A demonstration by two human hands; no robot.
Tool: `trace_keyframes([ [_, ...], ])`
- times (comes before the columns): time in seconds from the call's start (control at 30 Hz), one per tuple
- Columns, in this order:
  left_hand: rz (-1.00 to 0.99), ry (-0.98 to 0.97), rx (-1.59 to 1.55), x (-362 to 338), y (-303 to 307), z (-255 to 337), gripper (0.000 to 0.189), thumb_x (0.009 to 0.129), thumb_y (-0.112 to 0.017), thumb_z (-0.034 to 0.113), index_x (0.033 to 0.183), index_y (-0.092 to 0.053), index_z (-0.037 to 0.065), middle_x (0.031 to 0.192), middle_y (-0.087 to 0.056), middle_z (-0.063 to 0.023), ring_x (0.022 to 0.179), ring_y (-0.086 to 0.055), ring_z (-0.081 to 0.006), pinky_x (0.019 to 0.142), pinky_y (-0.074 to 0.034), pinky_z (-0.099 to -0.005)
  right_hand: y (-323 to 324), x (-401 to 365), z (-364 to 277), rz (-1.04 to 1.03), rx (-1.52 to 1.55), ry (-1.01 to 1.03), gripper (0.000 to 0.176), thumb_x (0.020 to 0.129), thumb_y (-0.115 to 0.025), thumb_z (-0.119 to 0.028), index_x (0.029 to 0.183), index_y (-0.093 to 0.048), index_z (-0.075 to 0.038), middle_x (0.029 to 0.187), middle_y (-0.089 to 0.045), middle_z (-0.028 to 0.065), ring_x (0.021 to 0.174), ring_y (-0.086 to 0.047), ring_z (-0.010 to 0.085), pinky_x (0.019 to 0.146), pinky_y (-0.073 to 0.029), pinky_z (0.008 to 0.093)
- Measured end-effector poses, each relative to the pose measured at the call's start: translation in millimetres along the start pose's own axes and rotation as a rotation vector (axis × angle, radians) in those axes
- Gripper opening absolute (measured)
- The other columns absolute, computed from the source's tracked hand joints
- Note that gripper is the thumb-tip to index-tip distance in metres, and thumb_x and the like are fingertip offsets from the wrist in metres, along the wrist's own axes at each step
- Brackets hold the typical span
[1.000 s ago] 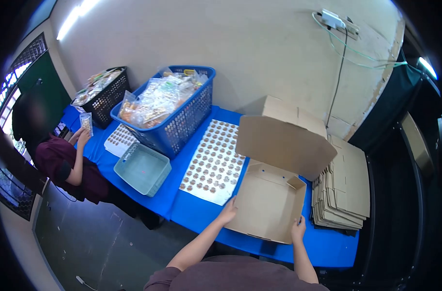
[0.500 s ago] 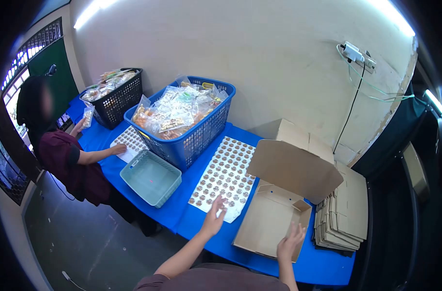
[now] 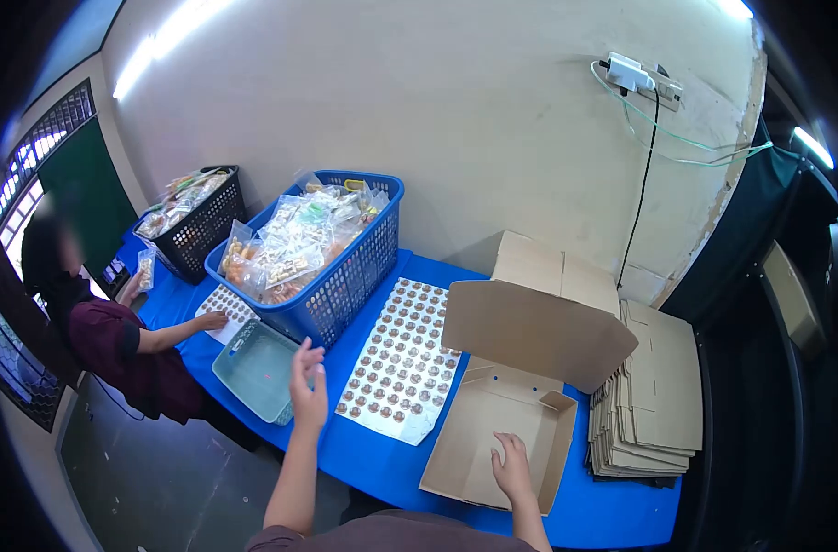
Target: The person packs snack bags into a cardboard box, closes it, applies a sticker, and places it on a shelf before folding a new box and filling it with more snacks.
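My left hand (image 3: 309, 386) is raised at the right side of the grey-green plastic tray (image 3: 244, 391), fingers apart and nothing in them. Behind it stands a blue perforated basket (image 3: 350, 281) heaped with clear bags of snacks (image 3: 299, 235). To the right of this hand lies a white sheet of round brown stickers (image 3: 396, 368). My right hand (image 3: 511, 467) hangs over an open cardboard box (image 3: 460, 442), its fingers loosely bent and holding nothing. The box's lid (image 3: 539, 331) stands up at the back, and no items show inside.
A stack of flattened cardboard boxes (image 3: 654, 396) sits right of the open box. On the left, a co-worker (image 3: 115, 340) holds a snack bag (image 3: 146, 270) and touches another sticker sheet (image 3: 226, 308). A black basket of bags (image 3: 207, 225) stands behind. A cable (image 3: 644, 184) hangs down the wall.
My left hand has moved left and up, from the sticker sheet towards the tray. My right hand has shifted left, from the box's right side to over its inside. The view has tilted and shifted.
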State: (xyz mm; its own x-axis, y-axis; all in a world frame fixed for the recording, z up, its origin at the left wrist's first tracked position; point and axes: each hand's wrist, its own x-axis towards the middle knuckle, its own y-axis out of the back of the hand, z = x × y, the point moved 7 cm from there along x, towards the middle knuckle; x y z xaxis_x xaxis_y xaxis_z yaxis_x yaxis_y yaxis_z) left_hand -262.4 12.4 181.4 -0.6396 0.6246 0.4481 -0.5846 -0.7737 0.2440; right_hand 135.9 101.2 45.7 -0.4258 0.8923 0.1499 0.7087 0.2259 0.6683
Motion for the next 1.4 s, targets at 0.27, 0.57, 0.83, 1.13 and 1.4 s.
trace_keyframes([
  [0.27,0.142,-0.248,0.282,111,37,28,0.038,0.092,-0.049,0.005,0.130,-0.052,0.005,0.113,-0.061,-0.0187,0.107,-0.060,-0.0279,0.092,-0.045,-0.0372,39,-9,2,-0.047,-0.546,-0.181,0.090,0.074,-0.075,-0.028,0.149,-0.027,-0.014,0.156,-0.001,0.0249,0.142,0.002,0.0475,0.114,-0.004,0.0600],
  [0.57,-0.865,0.054,1.073,282,28,-179,0.132,0.044,-0.093,0.032,0.152,-0.017,0.016,0.150,-0.028,-0.0263,0.137,-0.031,-0.0391,0.112,-0.030,-0.0428,9,49,-105,0.000,-0.593,-0.090,0.083,0.077,-0.071,-0.029,0.149,-0.029,-0.016,0.155,-0.006,0.0243,0.142,-0.001,0.0468,0.113,-0.009,0.0594],
  [0.83,-0.996,-0.075,1.106,344,28,-206,0.113,0.049,-0.088,0.041,0.146,-0.035,0.020,0.129,-0.052,-0.0246,0.119,-0.051,-0.0399,0.101,-0.042,-0.0440,-66,174,-261,0.020,-0.502,0.346,0.060,0.083,-0.067,-0.021,0.139,-0.047,-0.017,0.152,-0.018,0.0214,0.140,-0.014,0.0444,0.110,-0.021,0.0547],
  [1.13,-0.505,-0.180,0.569,370,52,-181,0.093,0.057,-0.085,0.031,0.138,-0.043,0.014,0.120,-0.057,-0.0221,0.114,-0.052,-0.0398,0.098,-0.042,-0.0441,-180,308,-399,0.018,-0.430,0.740,0.050,0.082,-0.063,-0.015,0.131,-0.052,-0.011,0.148,-0.030,0.0206,0.135,-0.029,0.0415,0.108,-0.029,0.0498],
  [1.4,-0.034,-0.107,0.282,386,92,-173,0.071,0.063,-0.073,0.003,0.129,-0.046,0.010,0.118,-0.055,-0.0187,0.112,-0.053,-0.0391,0.095,-0.044,-0.0438,-305,436,-351,-0.717,-0.648,0.424,0.070,0.076,-0.071,-0.021,0.138,-0.043,-0.009,0.149,-0.027,0.0226,0.132,-0.034,0.0450,0.101,-0.041,0.0472],
])
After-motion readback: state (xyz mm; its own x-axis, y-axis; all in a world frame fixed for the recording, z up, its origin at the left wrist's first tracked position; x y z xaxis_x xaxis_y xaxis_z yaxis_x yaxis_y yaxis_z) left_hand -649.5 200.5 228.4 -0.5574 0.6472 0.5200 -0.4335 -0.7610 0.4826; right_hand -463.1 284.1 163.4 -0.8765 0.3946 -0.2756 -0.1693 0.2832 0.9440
